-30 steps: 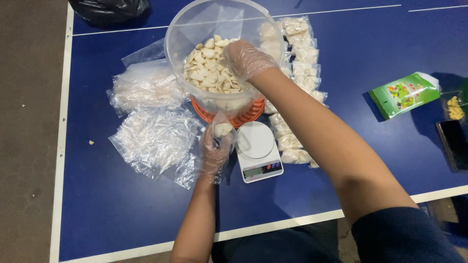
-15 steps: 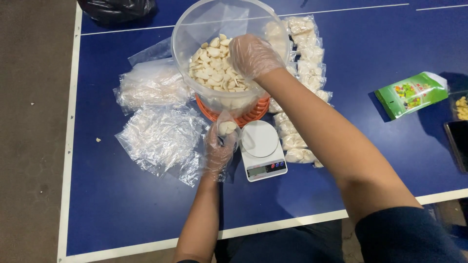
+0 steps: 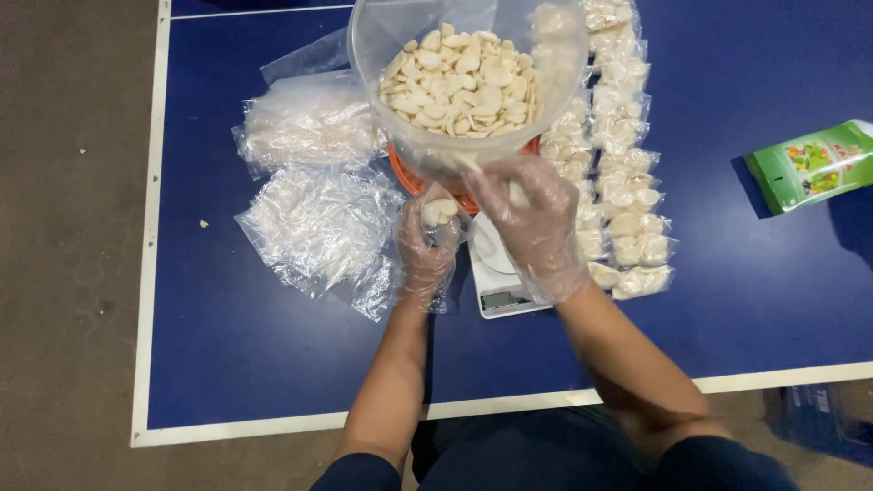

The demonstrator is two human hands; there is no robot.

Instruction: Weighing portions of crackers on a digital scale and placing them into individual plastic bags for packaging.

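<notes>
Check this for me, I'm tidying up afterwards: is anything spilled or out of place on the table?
One small pale piece lies alone on the blue table near its left edge, apart from the clear tub of pale pieces. It looks like a stray. Otherwise the filled bags sit in rows, and nothing else stands out.

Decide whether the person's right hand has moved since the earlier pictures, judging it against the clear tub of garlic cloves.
Yes. The right hand has come out of the clear tub and now sits below its rim, over the scale.

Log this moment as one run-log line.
left hand: holds small bag with cloves | right hand: beside bag, over scale | tub: behind
</notes>
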